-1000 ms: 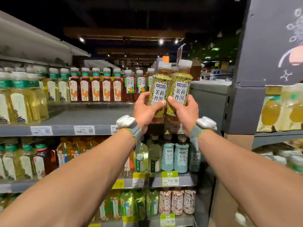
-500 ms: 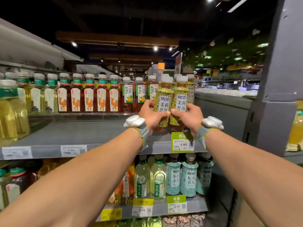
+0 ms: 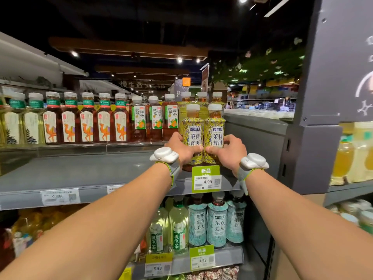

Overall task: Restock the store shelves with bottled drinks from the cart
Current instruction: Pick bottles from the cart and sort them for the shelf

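Two yellow-labelled tea bottles stand side by side at the right end of the grey top shelf (image 3: 84, 174). My left hand (image 3: 182, 148) grips the left bottle (image 3: 192, 126) low on its body. My right hand (image 3: 227, 151) grips the right bottle (image 3: 215, 126) the same way. Both bottles are upright with white caps, and their bases are at the shelf's front edge, behind a green price tag (image 3: 206, 178). More bottles of the same kind (image 3: 201, 98) stand right behind them.
A row of dark tea bottles (image 3: 86, 122) lines the back of the shelf, pale yellow ones (image 3: 18, 122) at far left. The lower shelf holds green and teal bottles (image 3: 217, 223). A grey upright panel (image 3: 314, 154) borders the right side.
Both hands have carried the two bottles down and forward from in front of the shelf until they sit at the shelf's right end. The view has moved closer.
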